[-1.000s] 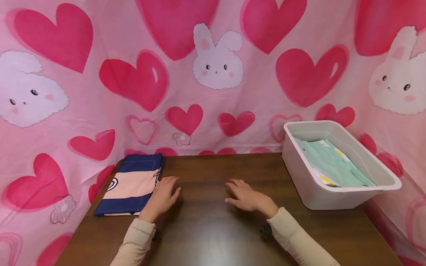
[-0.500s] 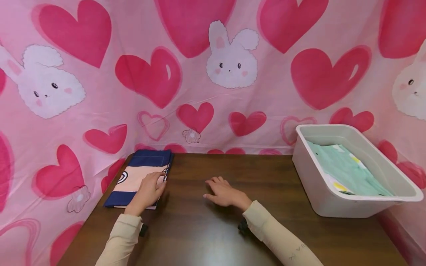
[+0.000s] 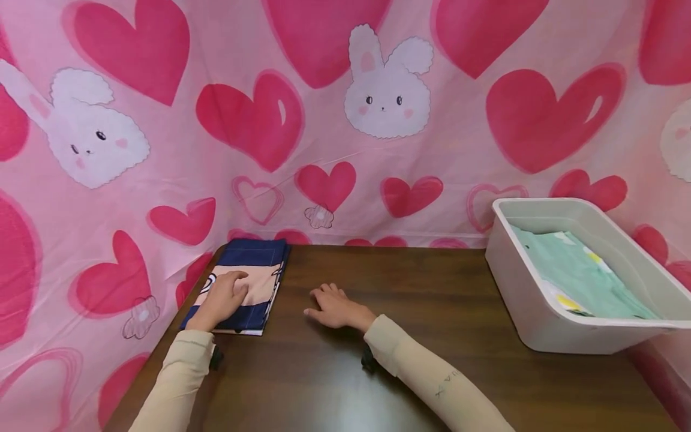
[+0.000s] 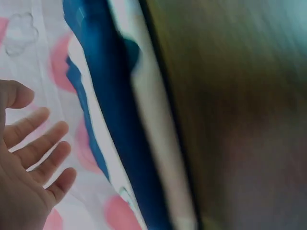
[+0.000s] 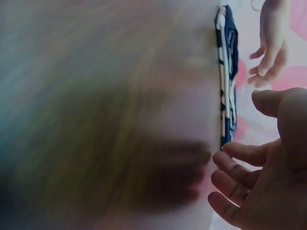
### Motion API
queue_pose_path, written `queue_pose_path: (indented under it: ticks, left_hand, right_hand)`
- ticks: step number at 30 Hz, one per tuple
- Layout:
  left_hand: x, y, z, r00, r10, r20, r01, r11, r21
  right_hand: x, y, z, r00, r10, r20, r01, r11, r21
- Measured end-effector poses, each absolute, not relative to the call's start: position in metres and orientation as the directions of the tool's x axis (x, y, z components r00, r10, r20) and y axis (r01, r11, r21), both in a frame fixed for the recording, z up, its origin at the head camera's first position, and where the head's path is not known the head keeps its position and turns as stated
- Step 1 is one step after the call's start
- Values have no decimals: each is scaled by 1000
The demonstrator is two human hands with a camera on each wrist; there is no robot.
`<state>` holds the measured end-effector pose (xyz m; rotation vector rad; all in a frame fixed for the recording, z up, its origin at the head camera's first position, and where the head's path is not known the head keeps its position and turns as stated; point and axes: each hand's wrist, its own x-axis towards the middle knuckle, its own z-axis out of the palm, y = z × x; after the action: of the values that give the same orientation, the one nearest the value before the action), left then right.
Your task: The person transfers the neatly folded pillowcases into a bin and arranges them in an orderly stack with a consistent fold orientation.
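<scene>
On the left of the dark wooden table lies a folded cloth (image 3: 254,257), navy with a peach band and a bit of black-and-white pattern. My left hand (image 3: 220,300) is above this cloth, fingers relaxed and spread, gripping nothing. In the left wrist view the left hand (image 4: 36,158) shows apart from the cloth's layered edge (image 4: 120,105). My right hand (image 3: 336,307) hovers over the table to the right of the cloth, fingers loosely extended and holding nothing. The right wrist view shows the right hand (image 5: 264,163) with the cloth's folded side (image 5: 227,81) beyond it.
A light grey plastic bin (image 3: 513,288) stands at the table's right side. Inside it lies a folded mint-green cloth (image 3: 583,276) with white and yellow patches. A pink curtain (image 3: 324,141) with hearts and bunnies hangs behind the wooden table (image 3: 378,282) and along both sides.
Both hands have moved left; the left hand has come from beside the folded cloth to over it. The head view has turned slightly left. The cloth lies as before.
</scene>
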<state>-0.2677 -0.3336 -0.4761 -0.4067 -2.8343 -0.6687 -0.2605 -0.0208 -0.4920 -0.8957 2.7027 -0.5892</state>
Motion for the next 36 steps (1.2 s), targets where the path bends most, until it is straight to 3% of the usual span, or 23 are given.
queue_pose_path:
  ticks: [8, 19, 29, 36]
  left_hand:
    - [-275, -374, -488, -960, 116, 254, 228, 852, 471]
    - [-280, -393, -498, -999, -45, -5, -42, 902, 430]
    - [-287, -399, -488, -996, -13, 83, 30, 870, 492]
    - [-280, -398, -484, -999, 34, 0, 30, 874, 485]
  right_hand:
    - [-272, -58, -495, -776, -622, -104, -512, 718, -471]
    - [-276, -90, -497, -744, -656, -129, -516, 687, -512]
    - [-274, -96, -501, -745, -656, -120, -507, 675, -536]
    - [-278, -88, -504, -753, -644, -131, -494, 686, -534]
